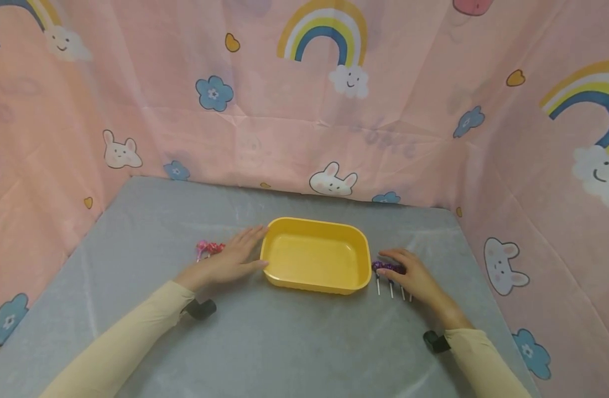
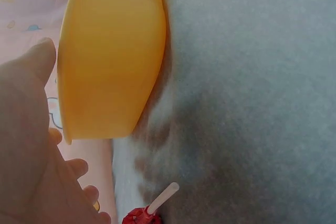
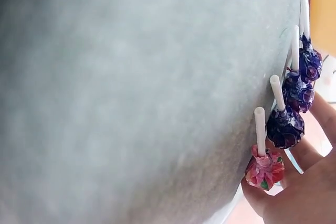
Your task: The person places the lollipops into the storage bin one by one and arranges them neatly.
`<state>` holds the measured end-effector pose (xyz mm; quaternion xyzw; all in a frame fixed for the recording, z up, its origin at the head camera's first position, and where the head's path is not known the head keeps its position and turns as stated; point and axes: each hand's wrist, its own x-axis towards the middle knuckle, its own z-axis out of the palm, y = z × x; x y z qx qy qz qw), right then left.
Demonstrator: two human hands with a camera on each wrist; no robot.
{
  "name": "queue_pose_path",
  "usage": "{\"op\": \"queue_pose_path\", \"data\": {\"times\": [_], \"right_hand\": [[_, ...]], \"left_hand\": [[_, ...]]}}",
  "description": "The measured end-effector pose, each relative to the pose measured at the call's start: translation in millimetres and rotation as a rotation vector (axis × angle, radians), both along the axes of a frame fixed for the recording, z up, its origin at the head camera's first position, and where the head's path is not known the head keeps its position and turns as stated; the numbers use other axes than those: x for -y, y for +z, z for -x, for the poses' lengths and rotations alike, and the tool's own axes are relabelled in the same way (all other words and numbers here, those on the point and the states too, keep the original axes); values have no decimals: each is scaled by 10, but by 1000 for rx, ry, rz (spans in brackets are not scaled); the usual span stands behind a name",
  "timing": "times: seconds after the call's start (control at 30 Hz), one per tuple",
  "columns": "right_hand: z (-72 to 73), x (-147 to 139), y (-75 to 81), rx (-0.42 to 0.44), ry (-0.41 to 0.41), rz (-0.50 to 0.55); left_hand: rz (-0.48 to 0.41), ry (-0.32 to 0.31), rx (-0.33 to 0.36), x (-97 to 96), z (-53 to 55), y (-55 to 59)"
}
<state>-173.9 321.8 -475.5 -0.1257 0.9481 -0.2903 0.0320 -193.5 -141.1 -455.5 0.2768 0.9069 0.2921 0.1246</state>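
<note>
A yellow rectangular basin [image 1: 316, 257] stands on the grey cloth between the two hands. Beside its left end is the left hand [image 1: 232, 261], fingers fairly straight and the fingertips at the rim; whether they touch it I cannot tell. Pink and red wrapped lollipops [image 1: 214, 247] lie partly hidden behind that hand, and one red lollipop [image 2: 142, 216] shows low in the left wrist view. To the basin's right, the right hand [image 1: 415, 278] is over a row of lollipops, its fingers loosely bent. In the right wrist view these are purple lollipops [image 3: 286, 128] and a pink-red one [image 3: 265, 169].
Grey cloth [image 1: 294, 342] covers the table. Pink curtains [image 1: 264, 132] printed with rainbows, rabbits and flowers rise along the back and both sides. A black wrist camera [image 1: 201, 309] sits at the left cuff and another camera [image 1: 436, 341] at the right cuff.
</note>
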Motion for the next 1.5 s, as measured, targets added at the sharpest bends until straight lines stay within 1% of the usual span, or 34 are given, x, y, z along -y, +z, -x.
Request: {"op": "queue_pose_path", "data": {"times": [0.1, 0.37, 0.53, 0.63, 0.77, 0.9, 0.97, 1.2, 1.33, 1.5], "right_hand": [[-2, 3, -4, -8, 2, -3], [11, 36, -2, -5, -13, 4], [25, 54, 10, -11, -24, -15], [30, 68, 16, -8, -36, -31], [32, 83, 19, -3, -51, -46], [27, 86, 16, -6, -52, -45], [29, 88, 14, -4, -59, -42], [46, 83, -19, -17, -64, -46], [56, 83, -46, -26, -59, -58], [62, 87, -52, -16, -69, -55]], "left_hand": [[4, 1, -1, -17, 0, -4], [28, 18, 28, -17, 0, 3], [38, 11, 18, -25, 11, 2], [44, 13, 23, -32, 18, 5], [51, 13, 28, -33, 29, -14], [78, 11, 31, -37, 46, -46], [90, 14, 39, -42, 48, -44], [68, 10, 30, -52, 24, 36], [74, 13, 27, -48, 16, 58], [81, 5, 22, -54, 30, 99]]}}
